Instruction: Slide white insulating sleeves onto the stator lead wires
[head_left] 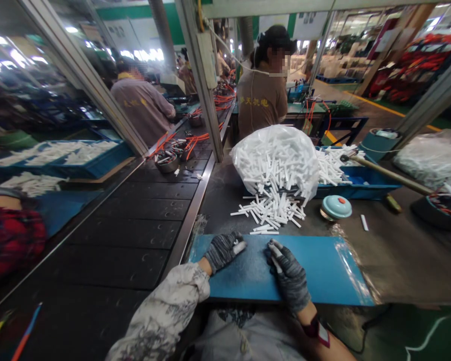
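Observation:
My left hand [224,250], in a dark grey striped glove, rests over the left part of a blue mat [323,265]. Its fingers are curled, with something whitish at the fingertips too small to name. To the right, my right hand [287,271] wears a matching glove and has its fingers closed round a short white tube [275,256]. Beyond both hands lies a loose pile of white tubes [276,210], spilling from a clear plastic bag [278,155] full of them.
A blue tray [372,190] of tubes stands behind a round light-blue container [336,206]. On the left runs a dark conveyor [131,230] carrying round parts with orange wires [167,161]. Metal posts rise beside it. Two people in brown work farther back; a red plaid sleeve [11,240] shows at far left.

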The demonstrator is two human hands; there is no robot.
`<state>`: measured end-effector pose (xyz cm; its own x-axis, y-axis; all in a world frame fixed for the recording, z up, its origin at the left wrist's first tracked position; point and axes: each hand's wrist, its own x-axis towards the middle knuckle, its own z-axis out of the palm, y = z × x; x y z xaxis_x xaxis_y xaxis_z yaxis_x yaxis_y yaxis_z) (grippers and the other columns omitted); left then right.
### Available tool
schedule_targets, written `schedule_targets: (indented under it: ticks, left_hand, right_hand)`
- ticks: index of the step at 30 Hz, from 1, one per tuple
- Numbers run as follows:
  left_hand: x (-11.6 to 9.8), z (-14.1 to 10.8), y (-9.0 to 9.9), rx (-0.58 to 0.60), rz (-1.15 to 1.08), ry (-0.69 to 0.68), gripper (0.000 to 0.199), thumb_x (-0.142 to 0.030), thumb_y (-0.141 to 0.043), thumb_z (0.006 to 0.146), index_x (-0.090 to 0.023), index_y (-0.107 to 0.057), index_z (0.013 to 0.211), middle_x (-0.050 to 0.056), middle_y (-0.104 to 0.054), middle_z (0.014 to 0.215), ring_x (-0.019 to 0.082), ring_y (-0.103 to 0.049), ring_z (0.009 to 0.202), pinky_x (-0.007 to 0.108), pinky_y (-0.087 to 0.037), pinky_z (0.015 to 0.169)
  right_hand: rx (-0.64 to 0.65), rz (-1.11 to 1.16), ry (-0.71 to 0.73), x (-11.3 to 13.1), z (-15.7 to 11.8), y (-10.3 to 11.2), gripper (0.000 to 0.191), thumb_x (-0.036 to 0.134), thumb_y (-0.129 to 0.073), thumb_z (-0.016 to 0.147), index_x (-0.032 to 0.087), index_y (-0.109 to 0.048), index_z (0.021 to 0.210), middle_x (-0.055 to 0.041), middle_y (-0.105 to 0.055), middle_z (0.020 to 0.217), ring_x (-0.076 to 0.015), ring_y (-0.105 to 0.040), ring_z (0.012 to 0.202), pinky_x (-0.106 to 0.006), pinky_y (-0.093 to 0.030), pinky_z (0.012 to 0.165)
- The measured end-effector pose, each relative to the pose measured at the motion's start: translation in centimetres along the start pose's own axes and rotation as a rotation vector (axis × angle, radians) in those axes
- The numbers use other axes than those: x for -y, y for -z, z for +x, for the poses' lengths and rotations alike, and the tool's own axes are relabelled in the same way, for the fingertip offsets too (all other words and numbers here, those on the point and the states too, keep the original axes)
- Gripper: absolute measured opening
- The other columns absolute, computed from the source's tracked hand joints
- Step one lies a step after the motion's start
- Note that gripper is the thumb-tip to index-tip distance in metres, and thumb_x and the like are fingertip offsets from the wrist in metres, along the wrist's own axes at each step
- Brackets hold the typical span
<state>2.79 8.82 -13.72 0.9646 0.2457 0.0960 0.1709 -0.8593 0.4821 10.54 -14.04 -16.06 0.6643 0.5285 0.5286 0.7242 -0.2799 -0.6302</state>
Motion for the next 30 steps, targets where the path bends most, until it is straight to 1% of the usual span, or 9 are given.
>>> schedule_targets:
  ticks: [4, 8, 12, 15, 18, 21, 25, 30]
  left_hand:
    - [-0.03, 0.03, 0.08, 0.006, -0.015, 0.000, 0.022, -0.038, -0.056, 0.091, -0.020, -0.067, 0.099, 0.003, -0.074, 0.085, 0.018, -0.071, 0.081, 0.026, -0.051, 0.074]
    - [0.06, 0.00, 0.04, 0.020, -0.023, -0.015, 0.023, -0.039, -0.055, 0.092, -0.020, -0.067, 0.097, 0.003, -0.074, 0.083, 0.017, -0.071, 0.079, 0.026, -0.051, 0.073]
    - [0.22, 0.00, -0.11, 0.021, -0.015, -0.025, 0.024, -0.039, -0.054, 0.093, -0.019, -0.065, 0.099, 0.004, -0.074, 0.085, 0.017, -0.070, 0.079, 0.026, -0.051, 0.073]
    - [0.34, 0.00, -0.27, 0.015, -0.010, -0.043, 0.023, -0.039, -0.053, 0.093, -0.020, -0.065, 0.100, 0.003, -0.074, 0.086, 0.017, -0.070, 0.080, 0.026, -0.052, 0.074]
    - [0.43, -0.03, -0.40, -0.002, -0.011, -0.049, 0.024, -0.039, -0.053, 0.093, -0.020, -0.065, 0.102, 0.004, -0.074, 0.087, 0.018, -0.071, 0.081, 0.027, -0.053, 0.075]
    - [0.43, -0.08, -0.37, -0.005, -0.029, -0.049, 0.024, -0.039, -0.054, 0.092, -0.020, -0.065, 0.103, 0.005, -0.074, 0.088, 0.019, -0.071, 0.081, 0.029, -0.054, 0.076]
    - [0.22, -0.10, -0.12, -0.002, -0.079, -0.051, 0.023, -0.037, -0.055, 0.092, -0.022, -0.065, 0.107, 0.003, -0.075, 0.092, 0.017, -0.071, 0.084, 0.028, -0.053, 0.078]
    - [-0.09, -0.12, 0.06, 0.008, -0.053, -0.056, 0.023, -0.035, -0.055, 0.093, -0.023, -0.065, 0.108, 0.002, -0.074, 0.090, 0.016, -0.071, 0.082, 0.026, -0.053, 0.078]
  right_hand:
    - [-0.027, 0.024, 0.002, 0.18, 0.20, -0.06, 0.035, 0.021, -0.050, 0.096, 0.024, -0.063, 0.128, -0.0076, -0.067, 0.125, -0.0192, -0.066, 0.112, -0.032, -0.055, 0.098]
    - [-0.045, 0.016, 0.010, 0.37, 0.41, -0.20, 0.035, 0.024, -0.052, 0.095, 0.022, -0.062, 0.129, -0.0093, -0.066, 0.125, -0.0200, -0.066, 0.112, -0.034, -0.056, 0.097]
    - [-0.058, -0.015, 0.049, 0.33, 0.50, -0.42, 0.040, 0.020, -0.047, 0.096, 0.021, -0.057, 0.134, -0.0109, -0.064, 0.129, -0.0205, -0.063, 0.117, -0.036, -0.055, 0.098]
    - [-0.080, -0.033, 0.079, 0.18, 0.46, -0.51, 0.042, 0.017, -0.046, 0.096, 0.022, -0.056, 0.136, -0.0099, -0.065, 0.129, -0.0204, -0.063, 0.117, -0.037, -0.055, 0.098]
    - [-0.048, -0.026, 0.080, 0.12, 0.33, -0.51, 0.042, 0.014, -0.044, 0.096, 0.024, -0.059, 0.133, -0.0079, -0.067, 0.126, -0.0193, -0.064, 0.116, -0.037, -0.055, 0.099]
    - [-0.009, 0.001, 0.041, 0.10, 0.11, -0.52, 0.040, 0.014, -0.044, 0.096, 0.025, -0.062, 0.130, -0.0064, -0.069, 0.122, -0.0192, -0.066, 0.112, -0.037, -0.055, 0.099]
    - [0.015, 0.037, 0.024, 0.02, -0.09, -0.60, 0.035, 0.018, -0.048, 0.096, 0.024, -0.065, 0.126, -0.0056, -0.071, 0.117, -0.0197, -0.069, 0.106, -0.036, -0.056, 0.097]
    - [0.015, 0.063, 0.017, 0.12, -0.12, -0.46, 0.031, 0.019, -0.050, 0.095, 0.021, -0.067, 0.121, -0.0059, -0.073, 0.112, -0.0182, -0.071, 0.102, -0.031, -0.057, 0.094]
